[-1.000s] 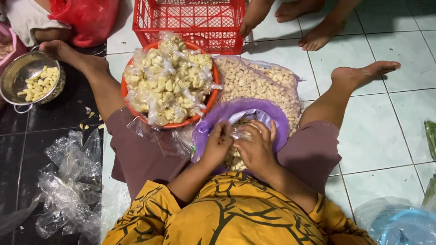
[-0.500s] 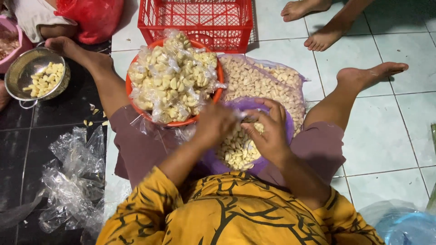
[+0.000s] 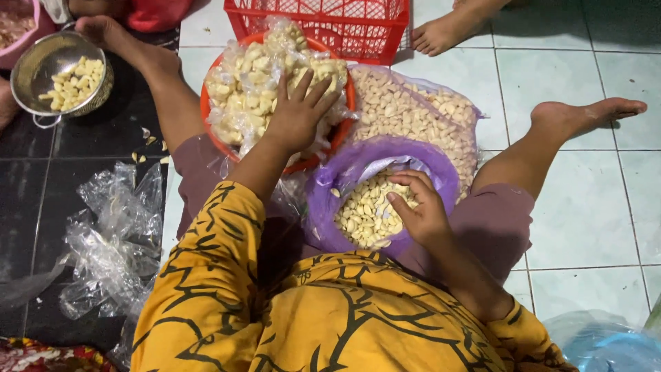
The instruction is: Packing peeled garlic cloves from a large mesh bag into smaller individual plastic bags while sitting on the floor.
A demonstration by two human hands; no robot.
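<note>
Beneath the flat, unclenched left hand (image 3: 297,110) lay clear bagged garlic packets (image 3: 255,89) — bagging step — right hand (image 3: 416,207), fingers loose, empty, must scoop peeled garlic cloves (image 3: 365,213).

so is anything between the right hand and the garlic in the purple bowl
Nothing visible. The right hand rests directly on the peeled garlic inside the purple bowl; the left hand is off on the bagged garlic.

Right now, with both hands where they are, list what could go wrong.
1. The left hand presses on small filled bags heaped above the rim of the orange bowl; one could slide off onto the floor.
2. The right hand reaches into the purple bowl of loose peeled cloves, propped between the legs; a nudge might tip it.
3. The big open bag of cloves lies against that bowl and could spill.
</note>
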